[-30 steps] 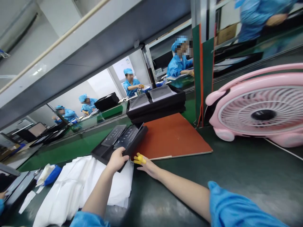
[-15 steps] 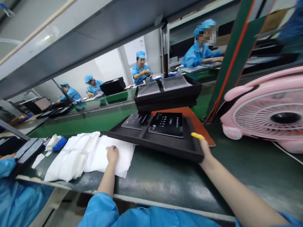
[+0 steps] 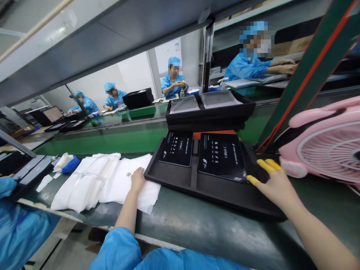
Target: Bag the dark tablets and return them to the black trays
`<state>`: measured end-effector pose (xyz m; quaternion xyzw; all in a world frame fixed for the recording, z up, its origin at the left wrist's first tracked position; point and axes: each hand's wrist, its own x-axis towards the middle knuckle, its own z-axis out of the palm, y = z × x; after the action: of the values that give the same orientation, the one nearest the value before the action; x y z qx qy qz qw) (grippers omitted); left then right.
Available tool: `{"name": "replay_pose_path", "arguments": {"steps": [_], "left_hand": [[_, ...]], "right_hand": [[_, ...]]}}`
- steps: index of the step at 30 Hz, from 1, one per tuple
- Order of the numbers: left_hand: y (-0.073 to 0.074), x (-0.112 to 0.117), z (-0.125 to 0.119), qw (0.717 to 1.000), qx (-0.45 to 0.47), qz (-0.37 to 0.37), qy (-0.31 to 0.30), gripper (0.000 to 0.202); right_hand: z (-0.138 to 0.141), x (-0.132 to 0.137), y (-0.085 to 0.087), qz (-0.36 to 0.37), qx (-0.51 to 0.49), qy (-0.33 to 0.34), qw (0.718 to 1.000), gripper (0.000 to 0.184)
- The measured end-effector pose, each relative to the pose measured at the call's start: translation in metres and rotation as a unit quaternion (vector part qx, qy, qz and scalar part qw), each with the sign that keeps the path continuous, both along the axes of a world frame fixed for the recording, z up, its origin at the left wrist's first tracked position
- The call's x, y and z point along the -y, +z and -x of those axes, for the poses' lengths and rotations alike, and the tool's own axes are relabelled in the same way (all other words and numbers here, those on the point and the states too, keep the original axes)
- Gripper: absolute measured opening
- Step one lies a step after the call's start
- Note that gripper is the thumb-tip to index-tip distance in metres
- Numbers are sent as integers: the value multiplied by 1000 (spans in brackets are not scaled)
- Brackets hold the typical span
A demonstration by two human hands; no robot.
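Observation:
A shallow black tray (image 3: 194,187) lies tilted across the bench. Two black tablet-like panels with white print rest in it, the left panel (image 3: 176,148) and the right panel (image 3: 221,157), on either side of a divider. My right hand (image 3: 274,183), with yellow finger covers, is over the tray's right side; its thumb is close to the right panel's corner and its fingers are spread. On the stack of white sheets or sleeves (image 3: 118,187), my left hand (image 3: 137,180) is beside the tray's left edge. Its fingers are mostly turned away, so their grip is hidden.
Behind the tray stands a stack of black trays (image 3: 209,114) holding sleeved items. A pink fan (image 3: 332,146) is at right. A blue box (image 3: 71,165) with white scraps sits at left, near another person's sleeve (image 3: 25,228). Several co-workers in blue sit across the line.
The tray has come down and nearer on the bench, turning flatter. My right hand has moved right, from gripping its edge to spread fingers above it. My left hand has shifted slightly right.

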<state>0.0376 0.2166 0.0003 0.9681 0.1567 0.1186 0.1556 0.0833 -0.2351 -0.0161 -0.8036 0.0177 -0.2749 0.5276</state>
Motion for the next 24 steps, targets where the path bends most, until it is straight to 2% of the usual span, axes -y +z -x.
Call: {"name": "replay_pose_path", "arguments": {"steps": [2,3,5,7,8,10,12,13,15,19,24], "left_hand": [[0,0,1,999,-37,12,-9,45],[1,0,2,998,-55,20,-18,47],[2,-2,5,996,-73,36,-42,47],[4,-10,12,997,-49,42,-49,46],[5,-17,17,999,-24,36,-27,45],[10,-35,29,996,12,-3,88,43],[14,-55,43,972,3,-46,231,42],[16,-64,49,958,-14,-60,280,42],[19,-78,56,943,-47,-68,321,44],[21,-94,52,943,-88,-57,315,55],[26,-108,39,959,-121,-54,252,55]], "right_hand": [[17,-15,16,145,90,-11,985,48],[25,-25,22,186,129,2,974,46],[38,-49,27,236,169,79,954,42],[45,-71,22,296,174,198,918,43],[46,-81,17,328,167,248,896,45],[46,-94,4,380,143,297,864,45],[42,-98,-7,400,123,298,858,39],[40,-99,-12,405,115,298,857,37],[37,-97,-17,414,110,305,851,35],[37,-95,-19,429,120,311,840,36],[39,-96,-20,434,123,302,840,33]]}}
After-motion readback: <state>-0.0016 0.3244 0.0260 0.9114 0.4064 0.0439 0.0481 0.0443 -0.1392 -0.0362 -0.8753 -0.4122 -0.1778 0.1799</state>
